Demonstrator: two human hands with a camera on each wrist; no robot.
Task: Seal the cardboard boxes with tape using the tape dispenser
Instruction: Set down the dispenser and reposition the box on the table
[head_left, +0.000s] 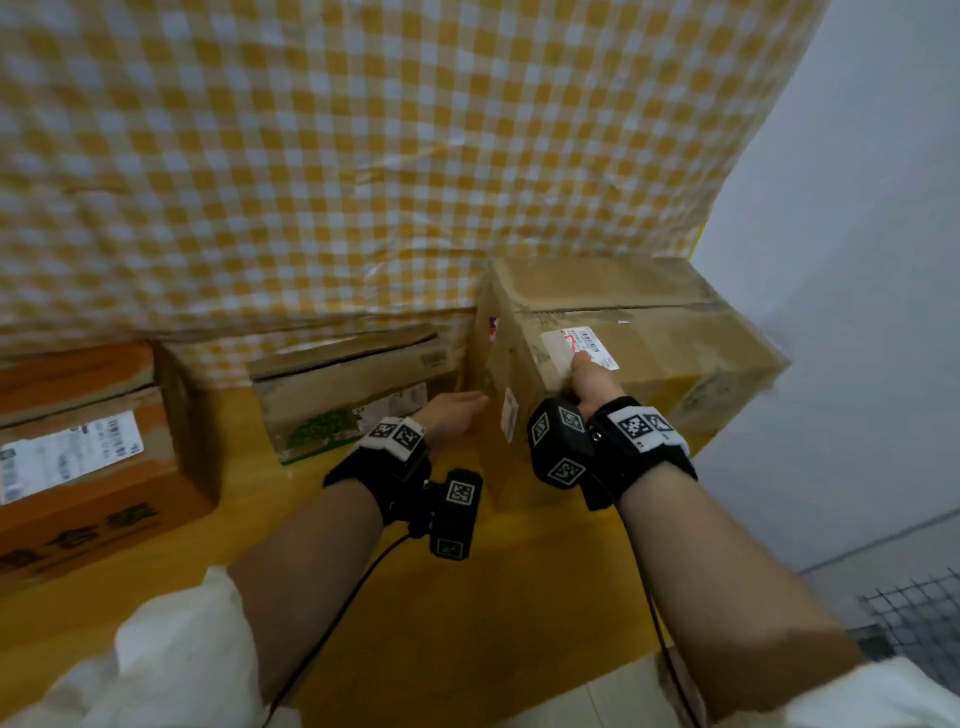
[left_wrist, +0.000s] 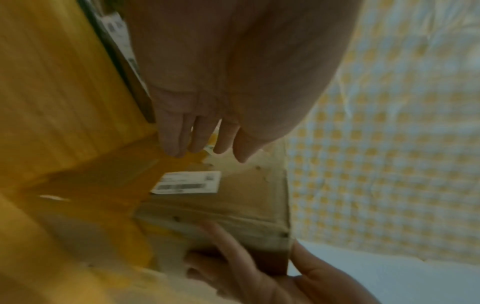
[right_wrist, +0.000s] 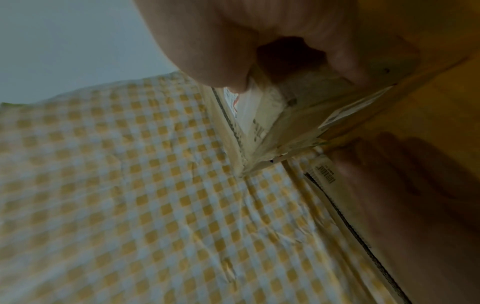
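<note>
A brown cardboard box (head_left: 649, 332) with a white shipping label stands at the right on the yellow table, its top flaps closed along a seam. My right hand (head_left: 592, 384) grips its near top corner, thumb on the label and fingers curled round the side (right_wrist: 259, 61). My left hand (head_left: 457, 415) lies against the box's left face with straight fingers (left_wrist: 202, 139). The left wrist view shows that face of the box (left_wrist: 246, 197) with a barcode sticker, and my right hand (left_wrist: 272, 273) clasping the corner. No tape dispenser is in view.
An orange box (head_left: 78, 457) and a low box with green print (head_left: 353, 395) stand to the left. A yellow checked cloth (head_left: 363, 156) hangs behind them. The yellow table (head_left: 467, 597) ends near my body; a white wall (head_left: 857, 260) and wire mesh (head_left: 919, 613) are at the right.
</note>
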